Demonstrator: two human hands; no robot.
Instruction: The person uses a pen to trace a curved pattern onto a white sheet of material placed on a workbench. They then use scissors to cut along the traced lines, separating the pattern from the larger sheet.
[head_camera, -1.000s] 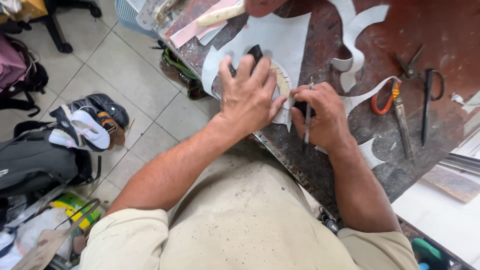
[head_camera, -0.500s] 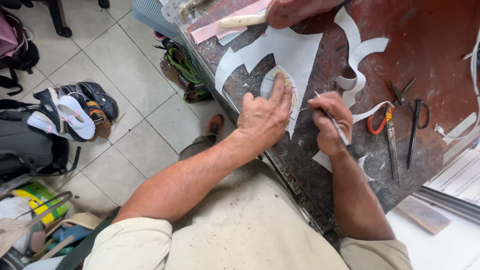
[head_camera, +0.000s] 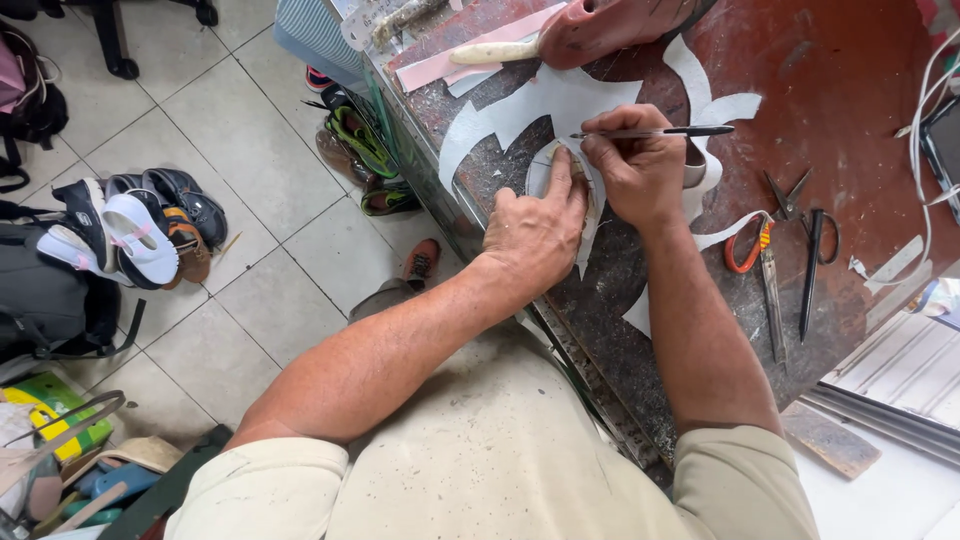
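My left hand presses flat on a sole-shaped template that lies on a sheet of pale grey material spread on the dark worn workbench. My right hand grips a thin pen-like tool held almost level, its tip at the template's far edge. Most of the template is hidden under my left palm. The grey sheet has curved cut-outs along its edges.
A reddish shoe last and a cream handle lie at the bench's far side. Orange-handled scissors and black scissors rest to the right. Shoes and sandals sit on the tiled floor at left, bags beside them.
The view has shifted so the bench sits more central. My left hand slid down off the template's top, and my right hand moved from its right side to its far edge.
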